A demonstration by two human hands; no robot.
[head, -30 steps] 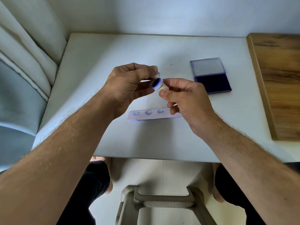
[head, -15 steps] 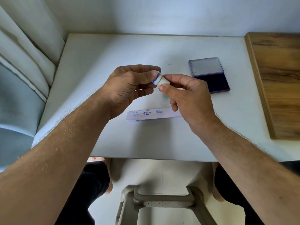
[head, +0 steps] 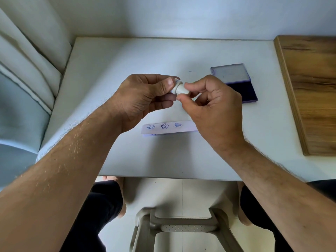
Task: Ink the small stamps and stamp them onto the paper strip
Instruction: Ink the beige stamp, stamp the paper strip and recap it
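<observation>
A small white stamp is held in the air above the middle of the white table, between both hands. My left hand pinches its wide end, where a blue inked rim shows; my right hand pinches its narrow end with thumb and forefinger. Below the hands lies the paper strip, carrying three blue prints: two smiley faces and a heart. Its right end is hidden under my right hand. The open blue ink pad sits to the right of the hands, lid tipped back.
A wooden board lies along the table's right edge. Grey cushions press against the left side. A plastic stool and my legs show below the table's front edge.
The stamp has turned so its inked face points into my left fingers and is now mostly hidden. Both hands have closed in on it, and my right hand has shifted its pinch.
</observation>
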